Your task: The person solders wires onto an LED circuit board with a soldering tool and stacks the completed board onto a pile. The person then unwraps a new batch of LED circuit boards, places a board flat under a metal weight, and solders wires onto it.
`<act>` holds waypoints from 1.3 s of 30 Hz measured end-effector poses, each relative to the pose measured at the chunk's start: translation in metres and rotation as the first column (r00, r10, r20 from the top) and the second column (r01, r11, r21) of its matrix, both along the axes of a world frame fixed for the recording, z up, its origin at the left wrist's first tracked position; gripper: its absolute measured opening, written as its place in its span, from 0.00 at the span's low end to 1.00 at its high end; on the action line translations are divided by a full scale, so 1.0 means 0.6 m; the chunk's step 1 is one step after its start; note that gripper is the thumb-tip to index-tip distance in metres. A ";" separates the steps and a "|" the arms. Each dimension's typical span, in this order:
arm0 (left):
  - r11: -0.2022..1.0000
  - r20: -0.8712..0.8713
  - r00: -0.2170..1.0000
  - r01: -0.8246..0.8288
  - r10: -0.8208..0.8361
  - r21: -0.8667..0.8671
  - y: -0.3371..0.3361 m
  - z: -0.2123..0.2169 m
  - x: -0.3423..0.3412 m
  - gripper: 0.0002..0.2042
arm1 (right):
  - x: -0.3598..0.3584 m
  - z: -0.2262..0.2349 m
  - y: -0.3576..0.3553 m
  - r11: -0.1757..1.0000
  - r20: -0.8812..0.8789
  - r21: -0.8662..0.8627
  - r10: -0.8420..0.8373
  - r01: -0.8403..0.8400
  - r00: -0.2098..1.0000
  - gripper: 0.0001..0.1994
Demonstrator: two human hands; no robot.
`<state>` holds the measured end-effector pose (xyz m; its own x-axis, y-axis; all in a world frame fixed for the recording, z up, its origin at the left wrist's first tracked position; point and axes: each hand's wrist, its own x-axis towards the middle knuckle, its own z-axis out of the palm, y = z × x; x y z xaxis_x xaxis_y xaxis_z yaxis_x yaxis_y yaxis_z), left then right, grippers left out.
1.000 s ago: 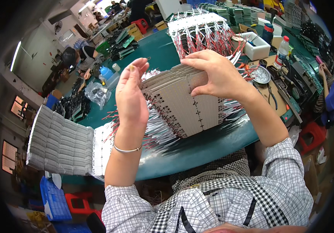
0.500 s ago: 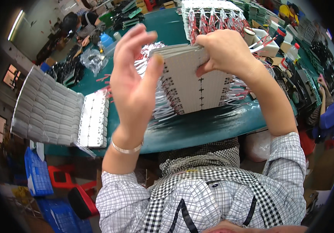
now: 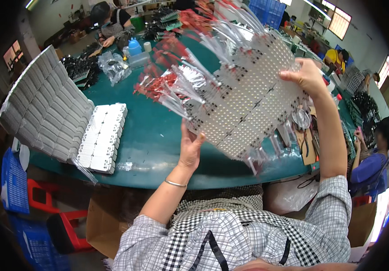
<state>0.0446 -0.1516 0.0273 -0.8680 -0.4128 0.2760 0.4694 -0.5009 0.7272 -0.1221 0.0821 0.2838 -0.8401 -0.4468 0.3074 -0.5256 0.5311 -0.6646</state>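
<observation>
Upright moments earlier, the stack of pale boards (image 3: 248, 101) now slants, its wires (image 3: 224, 47) fanned in a blur off its upper left side; the left hand (image 3: 191, 148) has dropped from beside its top to its lower left corner, the right hand (image 3: 309, 77) shifted from its top edge to its right end

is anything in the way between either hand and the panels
Nothing visible. The right hand has its thumb on the face of the panels; the left hand is at their lower left corner. The loose wires fan out above it.
</observation>
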 end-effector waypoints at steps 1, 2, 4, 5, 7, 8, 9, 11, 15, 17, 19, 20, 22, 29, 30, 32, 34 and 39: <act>0.997 -0.100 0.995 0.007 0.001 0.077 -0.002 0.022 -0.015 0.47 | -0.016 -0.017 0.015 0.997 0.132 -0.068 -0.014 0.023 0.991 0.23; 0.988 -0.192 0.981 0.015 0.015 0.151 -0.006 0.043 -0.023 0.48 | -0.031 -0.041 0.027 0.989 0.267 -0.137 -0.010 0.048 0.964 0.25; 0.985 -0.272 0.962 0.011 0.037 0.174 -0.038 0.065 -0.030 0.47 | -0.049 -0.115 0.031 0.954 0.354 -0.299 0.089 0.023 0.931 0.29; 0.979 -0.274 0.962 0.067 -0.011 0.194 -0.050 0.071 -0.024 0.47 | -0.047 -0.146 0.030 0.968 0.460 -0.236 0.036 0.083 0.887 0.29; 0.962 -0.242 0.967 0.141 -0.083 0.233 -0.061 0.080 -0.014 0.46 | -0.023 -0.200 0.038 0.971 0.588 -0.177 -0.026 0.160 0.809 0.28; 0.962 -0.232 0.970 0.132 -0.075 0.239 -0.064 0.071 -0.010 0.46 | -0.001 -0.224 0.036 0.964 0.619 -0.190 -0.028 0.185 0.785 0.27; 0.961 -0.215 0.970 0.165 -0.117 0.223 -0.070 0.060 -0.008 0.44 | 0.025 -0.232 0.033 0.959 0.691 -0.179 -0.036 0.219 0.722 0.26; 0.951 -0.231 0.953 0.244 -0.198 0.192 -0.083 0.043 -0.002 0.40 | 0.024 -0.291 0.048 0.945 0.783 -0.225 0.030 0.238 0.621 0.25; 0.910 -0.159 0.962 0.262 -0.220 0.322 -0.102 0.007 0.004 0.29 | 0.043 -0.341 0.053 0.931 0.880 -0.271 0.137 0.245 0.455 0.24; 0.887 -0.054 0.980 0.197 -0.192 0.417 -0.102 -0.013 0.011 0.25 | 0.054 -0.355 0.061 0.932 0.875 -0.293 0.171 0.215 0.452 0.24; 0.828 0.001 0.987 0.135 -0.162 0.544 -0.101 -0.032 0.009 0.13 | 0.062 -0.360 0.061 0.927 0.871 -0.324 0.214 0.191 0.443 0.22; 0.824 0.011 0.987 0.127 -0.160 0.553 -0.093 -0.039 0.004 0.13 | 0.062 -0.373 0.072 0.930 0.877 -0.315 0.207 0.192 0.433 0.22; 0.869 0.173 0.978 0.014 -0.114 0.495 -0.083 -0.048 -0.003 0.10 | 0.055 -0.405 0.086 0.943 0.890 -0.263 0.156 0.204 0.427 0.22; 0.960 0.535 0.842 -0.195 0.060 0.199 -0.040 0.025 0.036 0.29 | 0.063 -0.438 0.103 0.932 0.787 -0.362 0.289 0.029 0.544 0.20; 0.963 0.546 0.836 -0.190 0.057 0.191 -0.025 0.028 0.049 0.33 | 0.062 -0.445 0.113 0.945 0.791 -0.322 0.242 0.046 0.562 0.21; 0.974 0.532 0.845 -0.072 -0.054 0.213 -0.012 0.002 0.091 0.35 | 0.079 -0.447 0.113 0.934 0.735 -0.338 0.187 0.114 0.652 0.22; 0.998 0.575 0.818 0.050 -0.027 -0.024 0.005 -0.015 0.132 0.35 | 0.089 -0.427 0.095 0.923 0.721 -0.372 0.223 0.096 0.656 0.23; 0.961 0.512 0.831 -0.089 0.216 -0.261 0.040 0.063 0.101 0.30 | 0.090 -0.383 0.111 0.880 0.615 -0.450 0.180 0.154 0.768 0.25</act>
